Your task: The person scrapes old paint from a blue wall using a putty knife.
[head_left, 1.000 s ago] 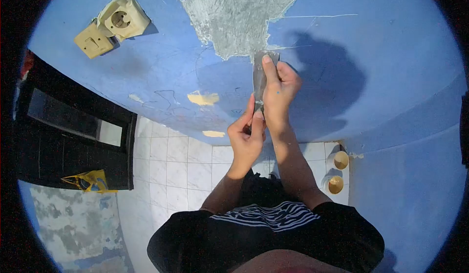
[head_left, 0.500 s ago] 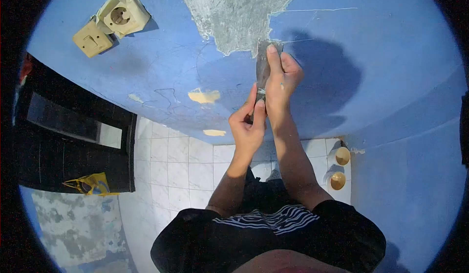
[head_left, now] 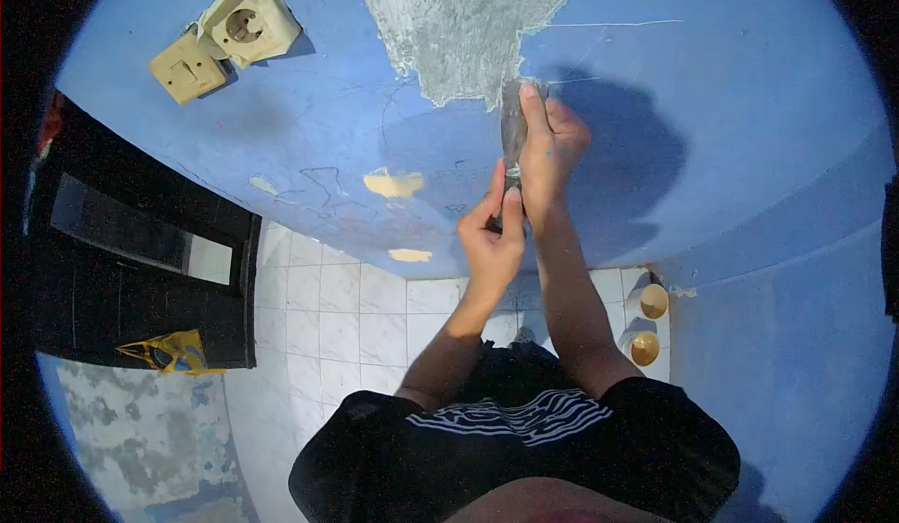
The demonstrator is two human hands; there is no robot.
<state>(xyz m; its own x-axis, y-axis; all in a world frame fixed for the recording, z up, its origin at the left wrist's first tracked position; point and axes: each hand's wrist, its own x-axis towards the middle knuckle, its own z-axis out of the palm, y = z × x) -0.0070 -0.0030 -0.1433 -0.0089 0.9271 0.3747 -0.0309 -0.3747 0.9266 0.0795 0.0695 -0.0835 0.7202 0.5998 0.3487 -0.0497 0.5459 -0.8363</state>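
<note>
A scraper with a flat grey blade stands upright against the blue wall. Its blade edge meets the lower right border of a bare grey patch, where the paint is off. My left hand is closed round the dark handle at the bottom. Higher up, my right hand grips the blade from the right, its thumb pressed on the blade's face near the edge. The fingers behind the blade are partly hidden.
A socket and a switch sit on the wall at upper left. Two round containers stand on the white tiled floor by the right wall. At left are a dark door and a yellow bag.
Both hands and the scraper have shifted slightly right in the view. The wall and socket also shift a little right, so the camera has moved too. The grip looks the same.
</note>
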